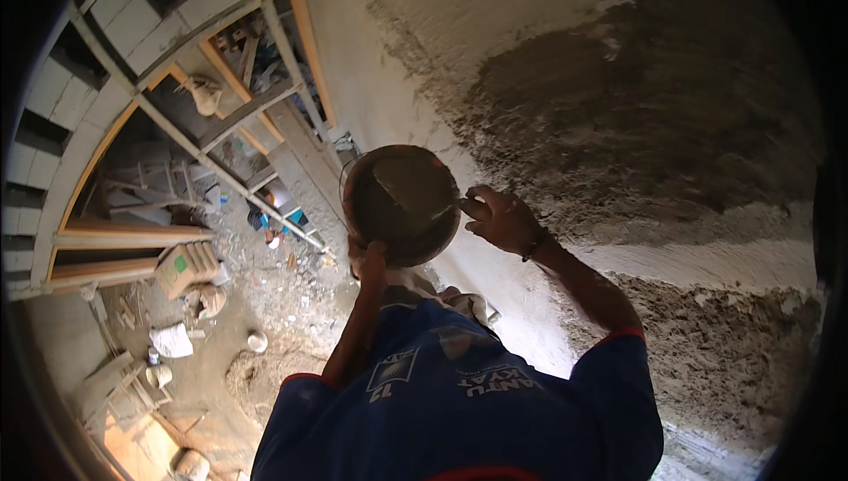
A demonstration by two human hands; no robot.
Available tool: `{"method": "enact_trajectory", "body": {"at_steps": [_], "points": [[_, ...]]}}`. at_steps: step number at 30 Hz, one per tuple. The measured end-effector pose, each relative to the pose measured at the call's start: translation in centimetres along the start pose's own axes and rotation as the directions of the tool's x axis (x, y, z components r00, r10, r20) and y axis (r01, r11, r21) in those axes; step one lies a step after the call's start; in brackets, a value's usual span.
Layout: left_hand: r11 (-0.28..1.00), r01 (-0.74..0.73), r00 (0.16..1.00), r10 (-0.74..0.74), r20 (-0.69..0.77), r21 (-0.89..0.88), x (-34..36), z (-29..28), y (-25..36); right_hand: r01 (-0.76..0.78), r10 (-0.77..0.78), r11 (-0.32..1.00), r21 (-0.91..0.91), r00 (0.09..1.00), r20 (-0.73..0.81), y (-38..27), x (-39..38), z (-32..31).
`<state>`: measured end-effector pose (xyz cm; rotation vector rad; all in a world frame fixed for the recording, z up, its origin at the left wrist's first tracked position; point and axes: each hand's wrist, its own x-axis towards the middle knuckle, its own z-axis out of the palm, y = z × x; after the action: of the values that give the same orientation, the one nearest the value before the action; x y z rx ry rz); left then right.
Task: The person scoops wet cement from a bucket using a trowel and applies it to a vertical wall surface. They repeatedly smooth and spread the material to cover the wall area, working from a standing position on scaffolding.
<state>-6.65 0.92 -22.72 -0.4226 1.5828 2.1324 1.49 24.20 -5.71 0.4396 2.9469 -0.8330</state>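
Observation:
A round, dark bucket [355, 234] is up in front of my chest, with grey wet mortar [411, 182] inside. My left hand [369, 260] grips its near rim, fingers closed, thumb on the edge. At the right side of the bucket, my right hand [508, 223] is closed around the short, thick handle of a trowel [475, 209]. Its blade points into the bucket and cannot be told clearly from the mortar. Close to my right arm is a wall with a broad dark patch of wet plaster [601, 119] and a lower rough patch [707, 348].
Wooden scaffold poles [199, 150] and a plank [305, 159] run along the left. Far below, a person [276, 216] is on the rubble-strewn floor [291, 304]. Stacked cardboard-coloured packs [187, 267], a white sack [172, 340] and a sand heap [265, 379] lie there.

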Motion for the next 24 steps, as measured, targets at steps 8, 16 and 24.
{"method": "enact_trajectory", "body": {"at_steps": [8,16,24], "points": [[0.982,-0.123,0.992,0.123,0.006,0.147,1.1,-0.3,-0.9,-0.234,0.227,0.972,0.012,0.954,0.195,-7.2,0.5,-17.3],[0.983,-0.027,1.0,0.028,-0.003,0.18,0.6,-0.1,0.3,-0.583,0.296,0.769,-0.263,0.688,-0.663,-7.0,0.0,-30.6],[0.996,-0.088,0.995,0.087,0.057,0.03,2.3,-1.3,-3.3,-0.234,0.201,0.951,-0.2,0.964,-0.172,-2.4,-1.3,-18.2]]}}
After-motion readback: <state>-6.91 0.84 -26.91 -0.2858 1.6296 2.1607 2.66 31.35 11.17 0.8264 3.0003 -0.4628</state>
